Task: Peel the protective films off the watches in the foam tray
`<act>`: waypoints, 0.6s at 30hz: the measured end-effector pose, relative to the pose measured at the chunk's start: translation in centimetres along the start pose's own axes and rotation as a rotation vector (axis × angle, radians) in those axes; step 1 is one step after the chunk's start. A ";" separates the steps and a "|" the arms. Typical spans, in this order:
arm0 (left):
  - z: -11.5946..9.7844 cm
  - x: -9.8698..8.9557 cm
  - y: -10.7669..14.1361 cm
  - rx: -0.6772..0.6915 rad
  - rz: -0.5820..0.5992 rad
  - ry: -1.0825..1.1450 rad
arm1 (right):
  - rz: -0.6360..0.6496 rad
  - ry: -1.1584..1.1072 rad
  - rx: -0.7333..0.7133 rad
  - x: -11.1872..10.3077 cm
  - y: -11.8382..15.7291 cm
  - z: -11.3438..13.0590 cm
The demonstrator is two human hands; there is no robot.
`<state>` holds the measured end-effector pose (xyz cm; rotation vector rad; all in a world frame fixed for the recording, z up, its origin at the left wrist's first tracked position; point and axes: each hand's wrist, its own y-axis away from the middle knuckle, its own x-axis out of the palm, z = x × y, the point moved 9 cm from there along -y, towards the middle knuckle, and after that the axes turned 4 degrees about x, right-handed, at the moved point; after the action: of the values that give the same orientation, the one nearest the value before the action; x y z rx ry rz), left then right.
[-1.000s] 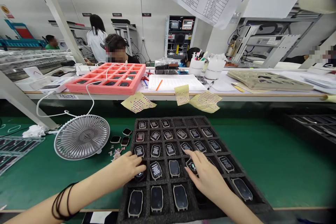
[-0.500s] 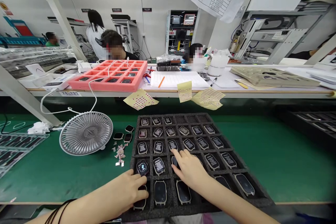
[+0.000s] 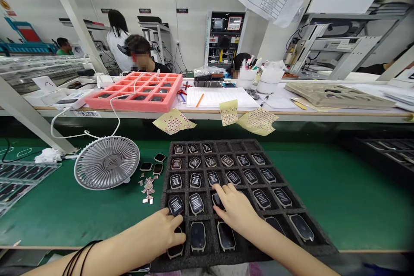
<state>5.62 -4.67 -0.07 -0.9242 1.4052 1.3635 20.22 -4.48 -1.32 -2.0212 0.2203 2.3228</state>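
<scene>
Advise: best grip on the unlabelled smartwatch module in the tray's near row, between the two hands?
Probably pinch the long sides of the smartwatch module's frame, coming straight down from above. It lies flat, dark face up, its length pointing away from the person, so its narrower width suits a pinch. The walls of the black foam tray pocket surround it, blocking a side approach. Keep fingers off the dark face.

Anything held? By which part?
Cannot tell. Left hand touches one watch case's lower edge; right hand's fingers rest on another's edge, both in the foam tray.
</scene>
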 end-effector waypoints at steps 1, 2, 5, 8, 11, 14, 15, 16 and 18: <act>0.0 -0.1 0.0 0.000 -0.001 0.002 | -0.002 -0.016 -0.005 0.0 0.0 0.0; 0.0 -0.3 -0.1 -0.001 -0.001 0.002 | -0.005 -0.032 -0.009 0.0 0.0 -0.1; 0.0 -0.5 -0.3 0.012 0.003 -0.016 | -0.012 -0.071 -0.017 0.0 0.1 -0.2; -0.1 -0.4 -0.4 0.040 0.009 -0.038 | -0.021 -0.109 -0.018 0.0 0.0 -0.4; 0.0 -0.3 -0.4 0.040 0.016 -0.036 | -0.006 -0.142 -0.017 0.0 0.0 -0.4; 0.2 -0.3 -0.3 0.019 0.024 -0.024 | 0.026 -0.144 -0.004 0.1 0.0 -0.4; 0.3 -0.3 -0.3 0.014 0.027 -0.024 | 0.032 -0.139 0.004 0.2 0.0 -0.4; 0.3 -0.4 -0.3 0.011 0.030 -0.024 | 0.034 -0.132 0.012 0.1 0.1 -0.5; 0.3 -0.4 -0.2 0.011 0.039 -0.023 | 0.030 -0.111 0.027 0.1 0.2 -0.5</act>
<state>5.98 -4.41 0.22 -0.8756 1.4178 1.3902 20.64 -4.77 -1.49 -1.8828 0.2771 2.4268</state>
